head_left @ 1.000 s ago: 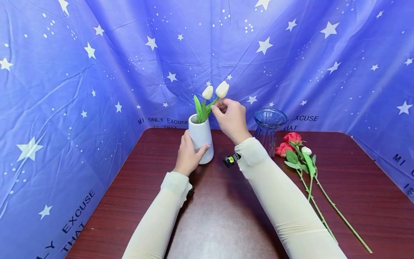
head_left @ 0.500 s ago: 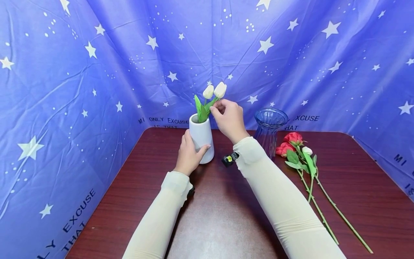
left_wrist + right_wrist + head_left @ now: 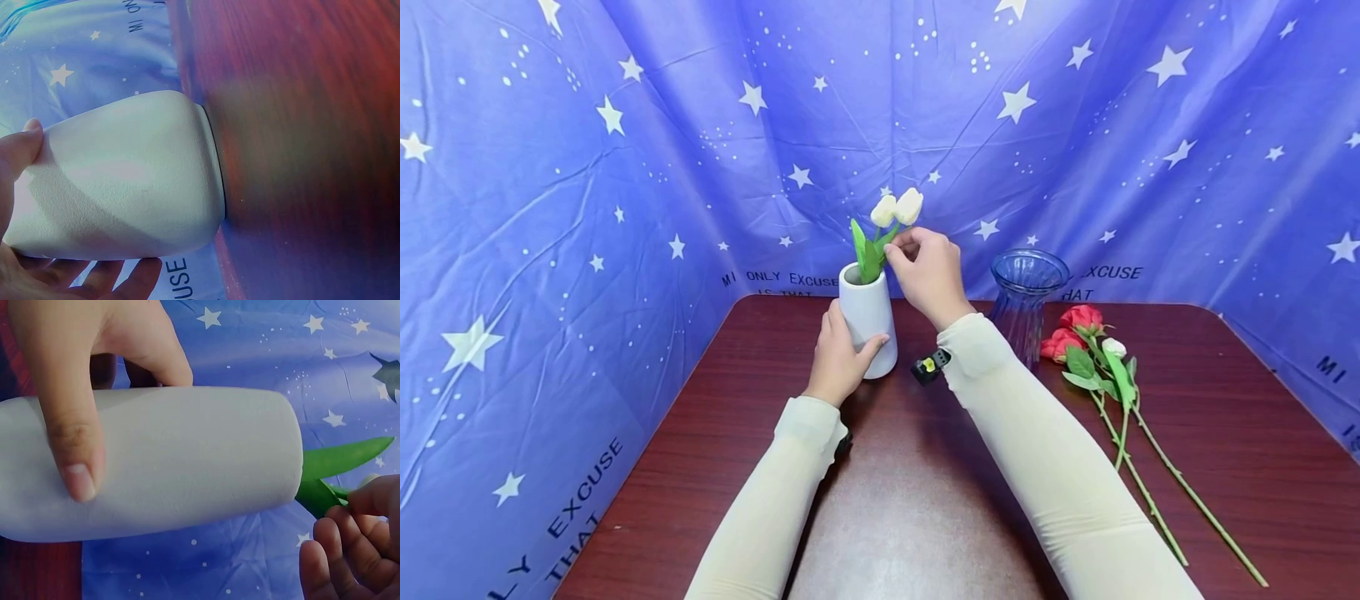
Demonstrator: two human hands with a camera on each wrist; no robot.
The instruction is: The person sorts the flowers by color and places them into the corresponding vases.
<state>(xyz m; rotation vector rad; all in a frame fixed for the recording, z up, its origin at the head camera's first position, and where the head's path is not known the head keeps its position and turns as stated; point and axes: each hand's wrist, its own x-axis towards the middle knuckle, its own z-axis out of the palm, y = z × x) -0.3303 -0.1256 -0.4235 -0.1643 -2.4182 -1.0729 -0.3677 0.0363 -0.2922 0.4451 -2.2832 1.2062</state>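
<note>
A white vase stands upright on the dark red table, with two white tulips leaning out of its mouth. My left hand grips the vase's lower side, the thumb on the near face; the left wrist view shows fingers wrapping the vase. Above the rim, my right hand pinches the right-hand tulip by its green stem below the bloom. The other tulip stands close beside it. In the right wrist view, my thumb and forefinger pinch the stem near the green leaves. The stem ends inside the vase are hidden.
A blue glass vase stands right of my right wrist, partly behind the sleeve. Red roses and another white tulip lie on the table's right side, stems toward the front. A starry blue curtain surrounds the table.
The pinched tulip has shifted slightly left, its bloom now closer to the other one. My right hand has moved a little left with it. The left hand keeps its grip on the vase.
</note>
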